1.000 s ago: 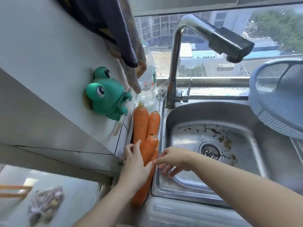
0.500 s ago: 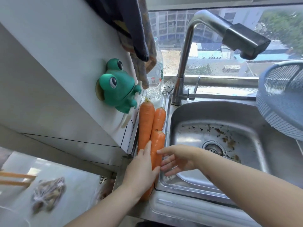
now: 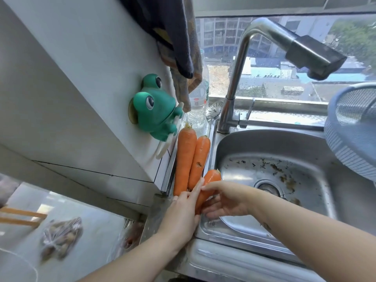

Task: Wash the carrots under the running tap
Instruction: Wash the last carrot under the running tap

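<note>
Blur smears a plastic bag at the lower left, so its contents cannot be told. Two carrots lie along the left rim of the sink. The left hand rests straight fingers at their near ends. The right hand curls its fingers round a third carrot, whose lower half is hidden. The tap stands before a window. A blue colander is cut off at the right.
</note>
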`<control>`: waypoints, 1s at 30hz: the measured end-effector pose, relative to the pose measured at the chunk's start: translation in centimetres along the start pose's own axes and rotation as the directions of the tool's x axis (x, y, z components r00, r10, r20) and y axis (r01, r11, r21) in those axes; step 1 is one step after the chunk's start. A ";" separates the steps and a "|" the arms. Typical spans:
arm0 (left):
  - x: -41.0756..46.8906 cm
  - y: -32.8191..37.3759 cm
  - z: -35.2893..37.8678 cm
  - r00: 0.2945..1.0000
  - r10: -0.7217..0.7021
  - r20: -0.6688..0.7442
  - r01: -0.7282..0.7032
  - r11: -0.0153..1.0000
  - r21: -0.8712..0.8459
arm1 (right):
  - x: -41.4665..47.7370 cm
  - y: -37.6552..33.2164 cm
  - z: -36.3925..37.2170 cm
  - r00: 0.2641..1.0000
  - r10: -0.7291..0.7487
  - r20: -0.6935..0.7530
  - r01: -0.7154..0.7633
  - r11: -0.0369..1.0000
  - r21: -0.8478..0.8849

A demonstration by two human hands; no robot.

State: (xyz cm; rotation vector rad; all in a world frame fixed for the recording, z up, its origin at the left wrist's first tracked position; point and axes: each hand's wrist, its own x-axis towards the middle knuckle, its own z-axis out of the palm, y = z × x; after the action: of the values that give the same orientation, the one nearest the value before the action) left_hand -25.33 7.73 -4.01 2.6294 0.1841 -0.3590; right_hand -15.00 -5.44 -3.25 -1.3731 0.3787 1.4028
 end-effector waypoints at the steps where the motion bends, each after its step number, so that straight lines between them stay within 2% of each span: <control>1: 0.0 0.1 -0.2 1.000 0.004 0.001 -0.004 1.000 -0.010 | -0.2 0.0 0.0 1.000 -0.003 -0.007 0.003 1.000 -0.002; 5: 0.9 1.5 -1.7 0.997 0.056 -0.052 -0.060 0.995 -0.083 | -1.7 -0.1 -0.4 0.995 -0.099 -0.018 0.100 0.994 0.037; 7: 2.1 2.9 -2.5 0.988 0.107 -0.110 -0.117 0.989 -0.088 | -2.5 -0.7 -0.7 0.983 -0.180 -0.038 0.183 0.974 0.134; 10: 4.4 5.5 -3.2 0.970 0.189 -0.154 -0.209 0.970 -0.126 | -3.1 -2.1 -0.7 0.938 -0.322 -0.128 0.346 0.878 0.331; 12: 5.4 6.6 -3.7 0.960 0.259 -0.108 -0.279 0.917 -0.283 | -3.5 -2.9 -1.2 0.861 -0.421 -0.285 0.500 0.805 0.321; 14: 6.3 6.2 -4.3 0.956 0.272 -0.105 -0.291 0.866 -0.405 | -3.8 -3.1 -2.6 0.746 -0.500 -0.440 0.616 0.769 0.170; 15: 6.8 5.5 -4.3 0.965 0.221 -0.142 -0.260 0.882 -0.392 | -3.8 -3.1 -3.5 0.696 -0.522 -0.493 0.635 0.769 0.081; 17: 7.9 3.7 -3.7 0.974 0.040 -0.223 -0.096 0.964 -0.247 | -3.9 -2.8 -5.0 0.633 -0.534 -0.560 0.610 0.790 -0.064; 19: 8.5 3.0 -2.8 0.974 -0.078 -0.212 0.074 0.997 -0.029 | -3.9 -2.6 -5.8 0.585 -0.553 -0.594 0.580 0.797 -0.170; 21: 8.9 3.0 -1.6 0.976 -0.082 -0.202 0.116 0.980 0.162 | -3.9 -2.3 -6.1 0.560 -0.565 -0.606 0.554 0.799 -0.233; 24: 9.9 2.9 -0.7 0.972 -0.067 -0.226 0.139 0.937 0.320 | -3.5 -2.1 -6.5 0.551 -0.569 -0.610 0.552 0.797 -0.245; 30: 12.4 2.4 -0.2 0.955 -0.112 -0.274 0.217 0.894 0.392 | -2.9 -2.1 -7.1 0.576 -0.548 -0.606 0.547 0.810 -0.213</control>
State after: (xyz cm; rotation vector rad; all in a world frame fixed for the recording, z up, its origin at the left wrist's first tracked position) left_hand -12.93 6.53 -6.35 3.0939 0.4635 -0.1357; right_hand -10.39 -11.78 -1.92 -1.7672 0.3410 0.3695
